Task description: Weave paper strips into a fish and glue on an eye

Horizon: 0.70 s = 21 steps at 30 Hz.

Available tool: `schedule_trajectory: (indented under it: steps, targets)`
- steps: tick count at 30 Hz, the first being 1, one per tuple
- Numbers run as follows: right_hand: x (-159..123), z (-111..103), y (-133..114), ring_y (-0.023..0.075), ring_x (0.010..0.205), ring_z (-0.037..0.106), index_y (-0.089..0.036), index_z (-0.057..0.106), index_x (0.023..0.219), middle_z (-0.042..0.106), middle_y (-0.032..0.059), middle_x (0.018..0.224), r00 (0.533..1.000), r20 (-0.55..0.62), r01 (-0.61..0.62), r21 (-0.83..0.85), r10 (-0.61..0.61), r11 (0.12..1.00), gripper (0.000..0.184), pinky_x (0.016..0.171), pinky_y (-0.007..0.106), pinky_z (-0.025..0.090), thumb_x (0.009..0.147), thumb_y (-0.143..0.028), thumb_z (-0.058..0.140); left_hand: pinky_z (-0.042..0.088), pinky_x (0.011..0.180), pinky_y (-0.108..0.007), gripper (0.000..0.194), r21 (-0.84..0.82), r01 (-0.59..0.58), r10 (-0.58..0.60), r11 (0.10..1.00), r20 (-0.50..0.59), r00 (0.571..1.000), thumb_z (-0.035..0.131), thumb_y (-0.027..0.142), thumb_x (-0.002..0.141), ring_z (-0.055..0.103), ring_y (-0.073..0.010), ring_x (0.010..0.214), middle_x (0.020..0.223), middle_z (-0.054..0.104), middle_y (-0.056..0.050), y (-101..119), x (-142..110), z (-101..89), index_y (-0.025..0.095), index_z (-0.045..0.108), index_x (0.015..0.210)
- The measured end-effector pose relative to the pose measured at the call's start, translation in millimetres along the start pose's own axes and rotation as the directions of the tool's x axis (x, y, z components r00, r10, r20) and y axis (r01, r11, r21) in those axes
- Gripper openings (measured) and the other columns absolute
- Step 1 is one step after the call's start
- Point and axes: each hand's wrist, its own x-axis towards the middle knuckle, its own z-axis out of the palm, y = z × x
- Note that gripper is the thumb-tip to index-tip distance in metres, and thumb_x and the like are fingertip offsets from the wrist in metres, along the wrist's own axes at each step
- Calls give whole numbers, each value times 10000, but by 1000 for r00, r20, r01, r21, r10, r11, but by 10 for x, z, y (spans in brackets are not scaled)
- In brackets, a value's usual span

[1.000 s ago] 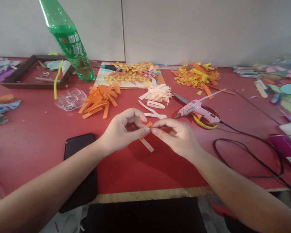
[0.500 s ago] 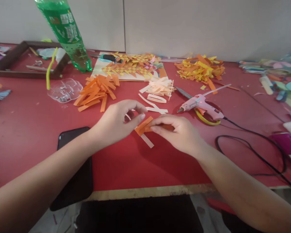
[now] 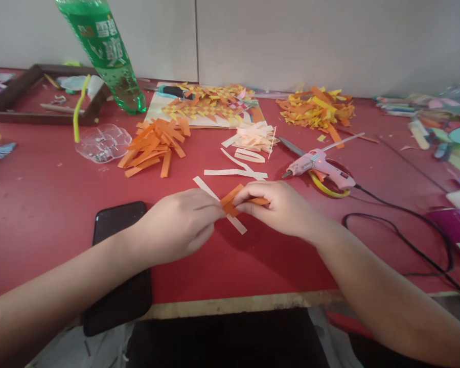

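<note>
My right hand [image 3: 270, 204] pinches orange paper strips [image 3: 232, 197] that cross a pale paper strip [image 3: 206, 187]. From the other side, my left hand [image 3: 189, 220] has its fingers closed at the left edge of this piece; the fingertips partly hide what they grip. Just beyond lie loose pale strips [image 3: 224, 173] and a heap of pale strips [image 3: 251, 136]. Farther left is a pile of orange strips [image 3: 153, 145]. A pink hot glue gun [image 3: 322, 168] rests to the right of my right hand.
A black phone [image 3: 122, 286] lies under my left forearm. At the back stand a green bottle [image 3: 111, 61], a dark frame [image 3: 19, 115], a board [image 3: 199, 121] with woven paper, and a yellow-orange pile [image 3: 316, 108]. The glue gun's black cable [image 3: 398, 225] loops at right.
My left hand has come down and toward me, its fingers closing at the orange piece's left edge. The pale strip's upper end now shows. My right hand stays nearly in place.
</note>
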Motion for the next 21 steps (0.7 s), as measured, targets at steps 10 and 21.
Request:
schedule_trajectory:
  steps: [10, 21]
  targets:
    - [-79, 40, -104, 146, 804, 675, -211, 689, 897, 712, 25, 901, 989, -145, 29, 197, 0, 980, 120, 725, 261, 552, 831, -311, 699, 521, 709, -220, 146, -669, 479, -535, 569, 141, 833, 707, 249, 789, 676, -115, 751, 807, 707, 17, 86, 148, -5, 186, 615, 883]
    - [-57, 234, -135, 137, 678, 618, -209, 511, 998, 606, 5, 861, 912, -111, -132, 833, 395, 537, 464, 425, 231, 521, 692, -391, 808, 478, 616, -163, 172, -935, 238, -623, 264, 24, 782, 731, 236, 806, 601, -63, 665, 714, 646, 50, 103, 177, 146, 182, 580, 867]
